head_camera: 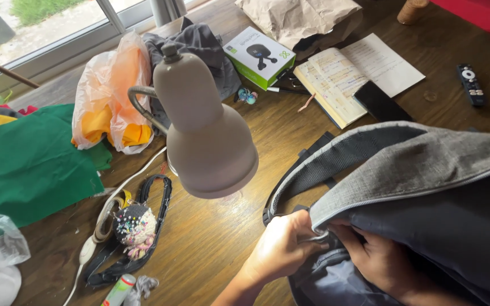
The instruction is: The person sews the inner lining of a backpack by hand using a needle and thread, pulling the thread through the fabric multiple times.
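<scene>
A grey backpack (426, 164) lies on the wooden table (222, 238) at the lower right, its dark lining showing. My left hand (282, 249) pinches the bag's grey fabric edge by the zipper. My right hand (378, 258) grips the dark fabric just beside it, fingers curled into the bag. Both hands meet at the zipper line near a small metal piece. The bag's padded mesh strap (301, 170) curves away to the upper left.
A beige desk lamp (205, 130) hangs over the table's middle. Left of it lie a pincushion (134, 225), a black strap, a white cord, green cloth (29, 161) and a plastic bag with orange fabric (112, 96). An open notebook (347, 73), phone, small box and remote (471, 84) sit behind.
</scene>
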